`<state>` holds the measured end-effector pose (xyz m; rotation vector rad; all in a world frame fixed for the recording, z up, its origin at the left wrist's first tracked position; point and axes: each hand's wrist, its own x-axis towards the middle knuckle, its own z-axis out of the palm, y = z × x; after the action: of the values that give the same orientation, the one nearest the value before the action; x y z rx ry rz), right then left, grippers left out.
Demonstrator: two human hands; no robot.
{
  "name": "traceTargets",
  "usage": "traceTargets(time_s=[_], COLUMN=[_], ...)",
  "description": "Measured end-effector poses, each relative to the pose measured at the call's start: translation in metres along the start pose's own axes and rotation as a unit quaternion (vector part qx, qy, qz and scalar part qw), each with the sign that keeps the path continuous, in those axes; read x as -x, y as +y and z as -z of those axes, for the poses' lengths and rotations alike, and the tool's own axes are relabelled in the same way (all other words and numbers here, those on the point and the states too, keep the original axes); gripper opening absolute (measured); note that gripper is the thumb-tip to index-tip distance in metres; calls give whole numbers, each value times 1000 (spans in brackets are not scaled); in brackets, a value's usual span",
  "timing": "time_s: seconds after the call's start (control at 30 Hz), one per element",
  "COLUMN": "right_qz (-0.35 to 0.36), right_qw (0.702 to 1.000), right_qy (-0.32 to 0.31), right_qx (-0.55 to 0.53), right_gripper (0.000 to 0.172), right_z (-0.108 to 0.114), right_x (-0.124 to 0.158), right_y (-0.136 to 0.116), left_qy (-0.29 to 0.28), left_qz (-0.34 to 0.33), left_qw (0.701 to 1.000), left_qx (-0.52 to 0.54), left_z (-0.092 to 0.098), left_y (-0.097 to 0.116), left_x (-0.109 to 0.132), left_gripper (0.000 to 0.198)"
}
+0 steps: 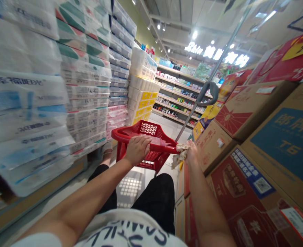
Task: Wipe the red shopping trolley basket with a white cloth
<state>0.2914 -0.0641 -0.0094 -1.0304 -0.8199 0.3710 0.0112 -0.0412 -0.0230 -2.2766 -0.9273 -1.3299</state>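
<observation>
A red plastic shopping cart (pixel 148 127) stands directly in front of me, with a mesh basket. My left hand (pixel 138 149) is closed over its handle, left of the middle. At the handle's right end, my right hand (pixel 191 153) is closed on a crumpled cream cloth (pixel 179 156), which hangs down beside the handle. Whether the right fingers also grip the handle is hidden by the cloth. Flat pinkish material (pixel 158 141) lies just beyond the handle. From the cart's right side rises a slanted metal pole (pixel 189 122) with a grey looped piece (pixel 208 94) on it.
Tall stacks of wrapped tissue packs (pixel 86 75) line the left side. Cardboard cartons (pixel 282 137) are piled close on the right. Ahead, shelves (pixel 178 90) hold small goods under a lit sign (pixel 217 53). Pale floor (pixel 130 185) runs beneath the cart.
</observation>
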Motion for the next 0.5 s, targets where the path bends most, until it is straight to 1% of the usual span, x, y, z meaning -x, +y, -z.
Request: traceTargets(time_s=[0.1, 0.13, 0.17, 0.2, 0.23, 0.27, 0.3, 0.37, 0.4, 0.5], right_qz=[56, 66, 73, 76, 73, 65, 57, 48, 46, 37], right_qw=[992, 989, 988, 990, 992, 989, 980, 960, 954, 951], right_qy=[103, 119, 119, 90, 44, -30, -101, -175, -186, -182], right_qx=[49, 52, 59, 74, 95, 127, 161, 215, 230, 249], right_gripper=[37, 36, 36, 36, 36, 36, 36, 38, 40, 47], right_z=[10, 11, 11, 9, 6, 2, -1, -7, -8, -7], right_x=[-11, -12, -11, -8, -3, 2, 7, 15, 17, 14], right_y=[-1, -1, -2, -1, -1, 0, 1, 3, 4, 4], left_qy=[-18, -27, -36, -44, -48, -47, -44, -36, -35, -41], left_qz=[22, 28, 32, 33, 31, 29, 28, 33, 35, 30], left_qw=[1000, 999, 999, 998, 998, 998, 998, 999, 999, 999], left_qx=[-10, -16, -22, -27, -29, -30, -29, -21, -15, 0], left_z=[2, 2, 2, 1, -1, -3, -5, -9, -10, -12], left_y=[3, 6, 9, 13, 17, 21, 24, 28, 29, 26], left_x=[-8, -12, -17, -21, -25, -28, -31, -33, -33, -31], left_gripper=[23, 23, 23, 23, 24, 25, 26, 28, 29, 32])
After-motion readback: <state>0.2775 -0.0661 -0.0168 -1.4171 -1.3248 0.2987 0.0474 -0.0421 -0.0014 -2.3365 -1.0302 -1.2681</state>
